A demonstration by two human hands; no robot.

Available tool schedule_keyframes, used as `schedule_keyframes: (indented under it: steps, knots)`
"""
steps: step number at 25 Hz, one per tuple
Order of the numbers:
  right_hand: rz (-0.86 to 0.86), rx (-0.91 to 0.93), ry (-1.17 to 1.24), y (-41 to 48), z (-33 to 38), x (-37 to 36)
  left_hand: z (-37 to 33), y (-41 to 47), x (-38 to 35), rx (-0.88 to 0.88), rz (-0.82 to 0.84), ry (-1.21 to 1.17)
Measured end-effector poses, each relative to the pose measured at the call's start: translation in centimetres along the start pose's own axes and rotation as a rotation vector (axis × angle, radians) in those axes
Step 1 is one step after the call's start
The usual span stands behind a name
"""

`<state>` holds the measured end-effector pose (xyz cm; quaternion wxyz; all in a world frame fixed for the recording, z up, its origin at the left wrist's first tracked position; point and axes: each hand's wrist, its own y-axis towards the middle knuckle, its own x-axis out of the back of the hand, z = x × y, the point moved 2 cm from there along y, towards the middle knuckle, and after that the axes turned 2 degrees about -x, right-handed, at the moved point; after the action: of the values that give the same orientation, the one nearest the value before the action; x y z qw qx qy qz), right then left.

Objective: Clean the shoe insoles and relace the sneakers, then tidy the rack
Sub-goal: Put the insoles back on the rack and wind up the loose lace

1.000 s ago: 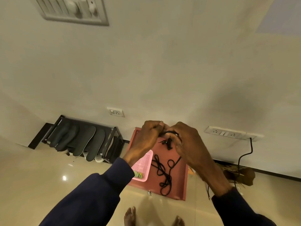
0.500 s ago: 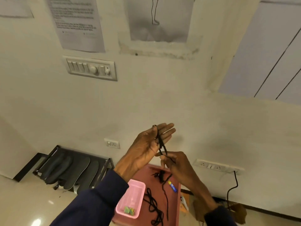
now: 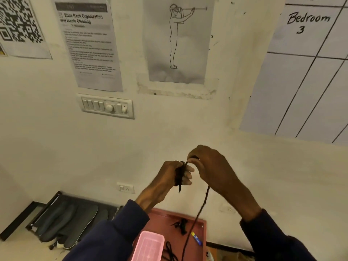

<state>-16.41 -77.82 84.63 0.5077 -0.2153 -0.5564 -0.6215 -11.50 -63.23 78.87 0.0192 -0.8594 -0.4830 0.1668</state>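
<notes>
Black metal shoe rack (image 3: 44,213) stands on the floor at the far left against the wall, with dark insoles (image 3: 82,221) leaning across its shelf. Right of it a pink tub (image 3: 140,248) sits on a red tray (image 3: 162,219). Above the tray, held up before the wall, the left hand (image 3: 167,176) has a black lace (image 3: 178,175) wound several turns round its fingers (image 3: 188,169), which curl about the coil. Just beside it, the right hand (image 3: 211,168) pinches the same lace between thumb and fingers (image 3: 194,161) at the top of the coil. The free length hangs down from under this hand to the tray. A second lace bundle (image 3: 181,226) lies on the tray below, near a small blue pen (image 3: 196,239).
</notes>
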Motion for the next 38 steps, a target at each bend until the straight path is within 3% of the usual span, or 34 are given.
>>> schedule_keyframes:
  steps: [4, 9, 12, 16, 20, 23, 26, 29, 31, 35, 38]
  knots:
    - [-0.068, -0.164, 0.433, 1.0, -2.7, -1.7, -0.5, -2.0, -0.6, 0.165, 0.147, -0.361]
    - [0.042, -0.26, 0.597, -4.3, -0.9, -5.7, -2.0, -1.9, 0.6, 0.031, 0.181, -0.715]
    - [0.132, -0.278, 0.62, -5.8, 0.9, -6.0, -2.4, -1.0, 1.1, -0.118, 0.186, -0.666]
    - [0.213, -0.126, 0.435, -5.2, 2.2, -3.4, -1.5, 0.5, 1.8, -0.254, 0.058, -0.326]
    - [0.078, 0.009, 0.115, -1.6, 1.7, -0.2, -0.8, 0.2, 1.5, -0.254, -0.001, -0.065]
    - [0.0, 0.048, 0.05, 1.5, 0.1, 0.3, -0.3, -1.2, 0.1, -0.074, 0.053, -0.065]
    - [-0.035, -0.059, 0.268, 1.4, -1.8, -1.2, 0.0, -3.0, -0.2, 0.042, 0.126, -0.29]
    - [0.022, -0.181, 0.446, -1.9, -1.6, -3.5, -0.6, -3.8, 0.3, 0.008, 0.197, -0.602]
    - [0.061, -0.208, 0.526, -4.0, -0.3, -4.9, -0.8, -3.9, 0.7, -0.058, 0.217, -0.678]
    - [0.141, -0.218, 0.592, -6.3, 3.2, -5.3, -0.9, -3.7, 1.0, -0.253, 0.213, -0.539]
    - [0.239, -0.1, 0.478, -7.0, 4.3, -4.1, -0.5, -2.9, 1.9, -0.349, 0.073, -0.318]
